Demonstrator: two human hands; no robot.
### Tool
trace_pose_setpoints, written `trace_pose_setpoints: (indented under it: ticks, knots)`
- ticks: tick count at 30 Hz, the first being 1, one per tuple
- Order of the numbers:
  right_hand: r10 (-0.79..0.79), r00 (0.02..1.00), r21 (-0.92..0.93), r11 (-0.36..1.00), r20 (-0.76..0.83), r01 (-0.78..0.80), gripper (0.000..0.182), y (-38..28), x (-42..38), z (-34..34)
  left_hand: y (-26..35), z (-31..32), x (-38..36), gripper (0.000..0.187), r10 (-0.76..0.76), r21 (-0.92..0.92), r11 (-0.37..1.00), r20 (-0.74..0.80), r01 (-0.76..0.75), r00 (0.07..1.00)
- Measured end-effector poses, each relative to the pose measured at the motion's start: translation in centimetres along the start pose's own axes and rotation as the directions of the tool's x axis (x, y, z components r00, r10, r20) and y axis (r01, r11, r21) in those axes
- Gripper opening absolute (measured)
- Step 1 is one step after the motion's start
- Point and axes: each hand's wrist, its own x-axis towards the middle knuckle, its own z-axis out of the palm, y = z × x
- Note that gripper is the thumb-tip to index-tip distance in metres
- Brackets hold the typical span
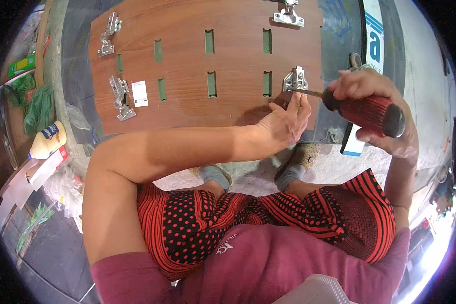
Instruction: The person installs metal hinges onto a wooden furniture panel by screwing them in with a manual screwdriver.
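Note:
My right hand (375, 93) is wrapped round the red ribbed handle of a screwdriver (366, 114). Its shaft points left, and the tip meets a metal cabinet hinge (295, 81) at the lower right of a brown wood-grain panel (187, 109). Fingers stretched, my left hand (288, 119) reaches to the lower edge of that same hinge, beside the screwdriver tip. The left thumb stands apart from the other fingers. Any screw at the tip is too small to make out.
More hinges sit on the panel at upper left (109, 34), lower left (120, 98) and upper right (289, 13). Several slots run across it, and a white label (140, 93) lies near the left. A mayonnaise-like bottle (48, 139) and plastic bags (63, 192) are at left.

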Motion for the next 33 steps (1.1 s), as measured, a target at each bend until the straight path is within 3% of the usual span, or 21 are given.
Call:
trace_pose_setpoints:
  ticks: [2, 4, 7, 8, 10, 12, 13, 14, 16, 17, 19, 20, 22, 24, 25, 26, 28, 30, 31, 32, 33]
  knots:
    - [0.089, 0.994, -0.017, 0.996, -0.071, -0.091, 0.082, -0.5, -0.2, 1.3, 0.0, 0.3, 0.0, 0.04, 0.022, -0.018, 1.0, -0.002, -0.023, 1.0]
    - [0.181, 0.911, 0.262, 0.961, -0.37, -0.084, 0.067, -0.9, 0.6, 2.5, 0.0, 0.3, 0.1, 0.041, 0.049, -0.031, 0.998, -0.002, -0.049, 0.999]
    - [0.284, 0.904, 0.245, 0.946, -0.32, -0.211, 0.066, -0.9, 0.0, 2.1, 0.1, 0.4, 0.2, 0.042, 0.032, 0.01, 0.999, 0.032, -0.032, 0.999]
    - [0.218, 0.973, -0.154, 0.962, -0.074, -0.227, 0.074, -0.9, -0.6, 0.2, 0.2, 0.5, 0.3, 0.042, -0.011, -0.052, 0.999, -0.004, 0.011, 1.0]
    - [0.077, 0.994, -0.24, 0.966, -0.073, -0.093, 0.079, -0.3, -0.2, 0.6, 1.2, 2.0, 0.2, 0.046, -0.124, -0.225, 0.969, -0.084, 0.102, 0.989]
    - [0.167, 0.94, -0.121, 0.97, -0.296, -0.21, 0.08, -0.3, -0.1, 2.3, 1.0, 1.3, 0.2, 0.048, -0.011, -0.079, 0.997, -0.028, 0.008, 1.0]
    - [0.313, 0.867, 0.133, 0.95, -0.387, -0.284, 0.088, -0.9, 0.0, 2.8, 1.1, 1.2, -0.1, 0.048, -0.041, -0.058, 0.997, 0.004, 0.041, 0.999]
    - [0.381, 0.81, 0.315, 0.914, -0.445, -0.257, 0.087, -1.8, 0.5, 3.5, 1.3, 1.1, -0.2, 0.047, -0.037, -0.027, 0.999, 0.016, 0.037, 0.999]
    - [0.455, 0.825, 0.295, 0.882, -0.336, -0.367, 0.076, -2.2, 0.5, 2.7, 1.1, 0.8, 0.0, 0.047, -0.022, 0.031, 0.999, 0.024, 0.022, 0.999]
    - [0.435, 0.842, 0.285, 0.891, -0.319, -0.353, 0.076, -1.7, 0.1, 2.6, 1.1, 0.6, 0.1, 0.046, -0.016, 0.056, 0.998, 0.023, 0.014, 1.0]
    - [0.197, 0.932, 0.252, 0.96, -0.305, -0.12, 0.062, 0.2, -1.2, 2.2, 1.1, 0.4, 0.3, 0.046, -0.002, 0.103, 0.995, 0.024, -0.001, 1.0]
    - [0.177, 0.941, 0.247, 0.963, -0.287, -0.106, 0.062, 0.9, -2.2, 1.0, 1.1, 0.4, 0.3, 0.046, -0.027, 0.115, 0.993, 0.03, 0.024, 0.999]
    - [0.051, 0.836, 0.174, 0.983, -0.547, 0.054, 0.057, 1.6, -3.5, -1.9, 1.4, 0.0, 0.5, 0.042, -0.067, 0.074, 0.995, 0.002, 0.067, 0.998]
    - [-0.022, 0.925, 0.308, 0.94, -0.379, 0.149, 0.059, 0.9, -2.8, -5.4, 1.5, -0.7, 0.8, 0.04, -0.054, -0.006, 0.999, 0.027, 0.054, 0.998]
    - [-0.098, 0.891, 0.194, 0.96, -0.442, 0.202, 0.061, 1.4, -2.1, -5.7, 1.7, -1.4, 0.4, 0.039, -0.138, -0.08, 0.988, -0.062, 0.133, 0.988]
    - [-0.117, 0.9, 0.203, 0.954, -0.42, 0.219, 0.061, 2.0, -1.1, -5.7, 1.8, -1.8, -0.2, 0.037, -0.224, -0.154, 0.967, -0.139, 0.202, 0.965]
    - [-0.13, 0.833, -0.026, 0.99, -0.538, 0.138, 0.059, 2.9, 1.7, -4.6, -0.1, -3.8, -1.8, 0.032, -0.245, -0.529, 0.813, 0.071, 0.244, 0.967]
    - [-0.145, 0.843, 0.033, 0.981, -0.518, 0.19, 0.052, 3.3, 5.5, -2.8, -4.1, -7.0, -6.8, 0.028, -0.346, -0.698, 0.562, 0.288, 0.443, 0.893]
    - [-0.148, 0.872, 0.065, 0.977, -0.466, 0.201, 0.051, 2.9, 7.1, -2.0, -5.6, -7.2, -10.2, 0.032, -0.466, -0.645, 0.554, 0.283, 0.526, 0.838]
    - [-0.151, 0.897, 0.093, 0.974, -0.416, 0.207, 0.051, 2.4, 8.5, -1.4, -6.7, -6.9, -14.4, 0.035, -0.582, -0.601, 0.587, 0.153, 0.543, 0.799]
    - [-0.19, 0.913, 0.176, 0.947, -0.362, 0.267, 0.048, 1.4, 10.1, -0.8, -7.7, -6.8, -18.0, 0.037, -0.716, -0.545, 0.483, 0.205, 0.685, 0.668]
